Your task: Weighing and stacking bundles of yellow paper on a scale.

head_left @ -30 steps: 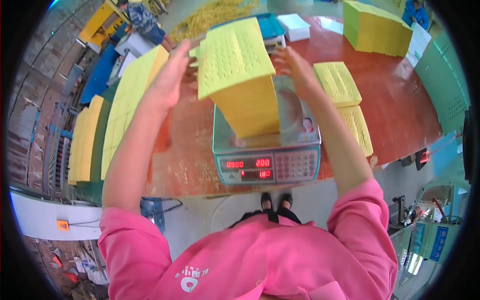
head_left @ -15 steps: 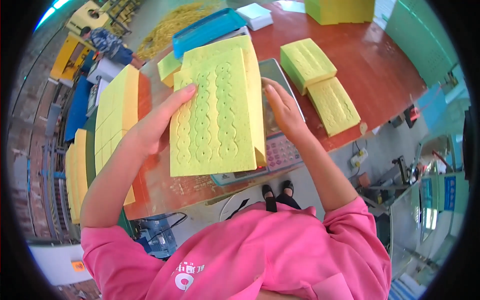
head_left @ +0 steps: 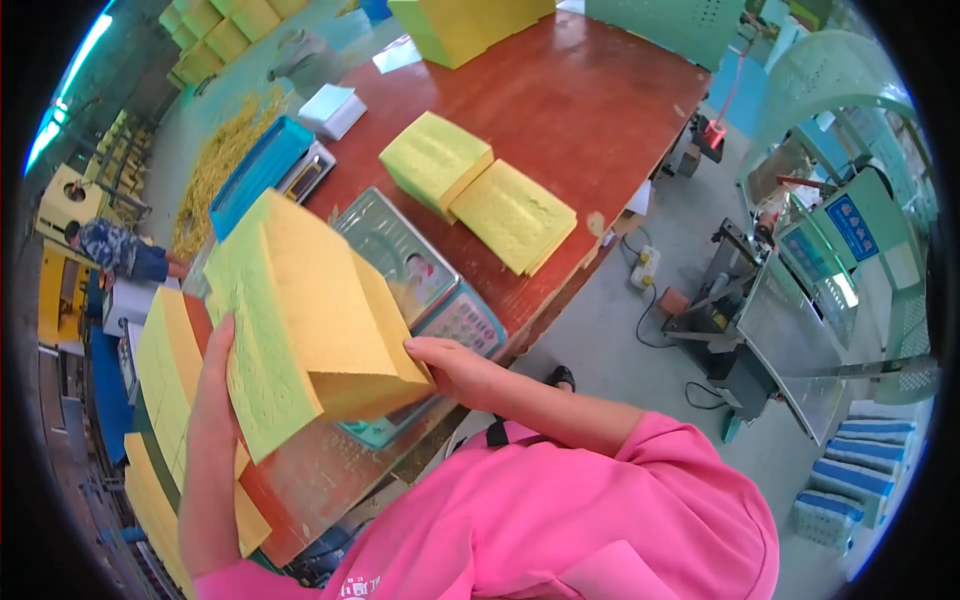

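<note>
A thick stack of yellow paper [head_left: 330, 310], greenish on its embossed face and warmer orange-yellow along its plain cut sides, is held tilted between the left hand [head_left: 212, 385] and the right hand [head_left: 458, 372] at the near left of the bench [head_left: 570, 95]. The embossed face turns left, a plain side faces up, and uneven layers form a step along the right.

White lettering marks the blue sign [head_left: 850, 226] on a green panel [head_left: 882, 212] — and the pink shirt [head_left: 600, 500].
</note>
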Motion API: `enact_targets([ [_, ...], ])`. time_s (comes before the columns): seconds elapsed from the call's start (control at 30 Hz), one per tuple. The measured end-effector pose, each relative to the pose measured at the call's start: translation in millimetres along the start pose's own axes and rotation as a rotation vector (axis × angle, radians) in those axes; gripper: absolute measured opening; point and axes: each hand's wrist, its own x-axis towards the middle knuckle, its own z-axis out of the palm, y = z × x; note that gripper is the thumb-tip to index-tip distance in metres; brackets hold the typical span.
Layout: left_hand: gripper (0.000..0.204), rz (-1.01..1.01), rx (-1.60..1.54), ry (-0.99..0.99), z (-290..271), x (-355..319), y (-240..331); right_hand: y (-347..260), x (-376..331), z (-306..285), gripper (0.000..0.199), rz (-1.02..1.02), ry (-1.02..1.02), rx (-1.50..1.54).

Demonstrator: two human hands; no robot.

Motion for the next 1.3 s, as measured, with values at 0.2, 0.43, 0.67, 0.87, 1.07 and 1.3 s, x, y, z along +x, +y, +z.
enact_targets([
  [0.2,0.061,0.14,-0.135,0.021,57,4,-33,-104,-72,-23,0.05,-0.104,0.113,-0.31],
  [0.43,0.05,0.236,-0.422,-0.299,222,95,-41,-309,-144,-81,0.047,-0.492,0.308,-0.915],
  [0.67,0.05,0.148,-0.603,-0.252,419,198,-57,-465,-179,-172,0.035,-0.6,0.584,-1.265],
  [0.87,0.044,0.564,0.103,-0.042,450,322,-117,-504,-151,-257,0.04,-0.458,0.804,-1.74],
  [1.07,0.05,0.473,0.357,-0.017,449,319,-103,-519,-145,-266,0.041,-0.359,0.847,-1.56],
  [1.3,0.087,0.488,0.497,-0.451,428,265,-53,-519,-146,-272,0.036,-0.409,0.819,-1.475],
])
